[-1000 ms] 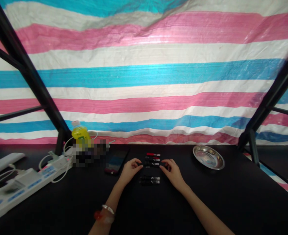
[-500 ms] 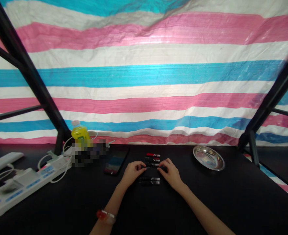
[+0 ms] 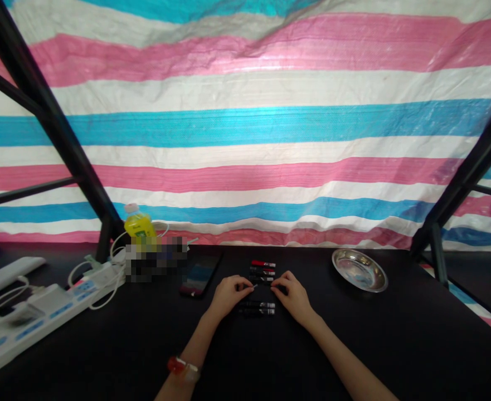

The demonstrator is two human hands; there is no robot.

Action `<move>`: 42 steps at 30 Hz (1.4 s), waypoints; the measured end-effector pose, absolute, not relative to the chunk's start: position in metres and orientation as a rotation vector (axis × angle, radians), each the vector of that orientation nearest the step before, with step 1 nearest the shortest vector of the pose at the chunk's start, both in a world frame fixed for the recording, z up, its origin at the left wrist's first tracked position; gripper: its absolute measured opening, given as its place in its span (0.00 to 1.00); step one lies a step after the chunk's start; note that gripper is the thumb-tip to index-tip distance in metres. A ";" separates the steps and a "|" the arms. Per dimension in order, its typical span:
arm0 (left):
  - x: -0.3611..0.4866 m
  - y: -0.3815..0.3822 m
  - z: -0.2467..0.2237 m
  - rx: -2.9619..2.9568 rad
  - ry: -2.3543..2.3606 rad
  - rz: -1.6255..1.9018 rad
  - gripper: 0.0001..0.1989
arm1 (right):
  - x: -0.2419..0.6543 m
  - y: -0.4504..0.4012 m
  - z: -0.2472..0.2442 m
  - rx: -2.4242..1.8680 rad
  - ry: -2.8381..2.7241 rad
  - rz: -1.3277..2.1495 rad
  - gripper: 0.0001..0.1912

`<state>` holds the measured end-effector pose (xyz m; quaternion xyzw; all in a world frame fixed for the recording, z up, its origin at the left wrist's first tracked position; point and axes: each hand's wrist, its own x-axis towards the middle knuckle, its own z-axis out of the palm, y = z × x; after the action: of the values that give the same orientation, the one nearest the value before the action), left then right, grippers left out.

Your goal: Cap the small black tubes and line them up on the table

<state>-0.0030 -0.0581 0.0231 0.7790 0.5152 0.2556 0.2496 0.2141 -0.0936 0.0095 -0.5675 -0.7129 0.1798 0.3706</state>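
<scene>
My left hand (image 3: 229,295) is closed in a pinch, with a small pale tip (image 3: 254,285) showing at its fingertips. Opposite it, my right hand (image 3: 292,295) also pinches, thumb and forefinger together, close to the right ends of the pens. What lies in either pinch is too small and dark to make out. Beyond the fingertips, a red marker pen (image 3: 263,264) and two dark marker pens (image 3: 262,272) lie side by side, pointing left-right. Two black marker pens (image 3: 262,305) lie on the near side, between my wrists.
Left of my hands lies a phone (image 3: 201,275). A metal dish (image 3: 360,270) sits at the right. A power strip (image 3: 40,323) with cables and a yellow bottle (image 3: 140,225) stand at the left. Black frame posts (image 3: 72,150) and a striped sheet (image 3: 245,128) bound the black table (image 3: 245,356).
The whole view has shifted slightly. Both hands keep nearly the same pinch over the pens, and the pale tip at my left fingers shows more clearly.
</scene>
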 end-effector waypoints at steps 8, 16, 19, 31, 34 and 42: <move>-0.003 -0.058 0.022 2.111 1.411 0.700 0.13 | 0.215 -0.093 0.007 -1.475 -1.825 0.457 0.09; -0.004 -0.058 0.023 2.089 1.399 0.673 0.13 | 0.214 -0.094 0.009 -1.480 -1.820 0.460 0.08; -0.004 -0.058 0.023 2.071 1.392 0.682 0.13 | 0.214 -0.094 0.009 -1.487 -1.811 0.454 0.08; 0.006 -0.069 0.032 1.863 1.327 0.950 0.16 | 0.214 -0.098 0.010 -1.298 -1.751 0.481 0.09; 0.012 -0.074 0.034 1.796 1.352 0.920 0.18 | 0.214 -0.099 0.009 -1.287 -1.717 0.475 0.10; 0.016 -0.078 0.037 1.795 1.275 0.951 0.15 | 0.213 -0.101 0.010 -1.210 -1.734 0.479 0.10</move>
<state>0.0160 -0.0778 0.0372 0.6974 0.4953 0.3694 0.3630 0.2134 -0.1015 0.0097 -0.4933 -0.7070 0.1954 0.4675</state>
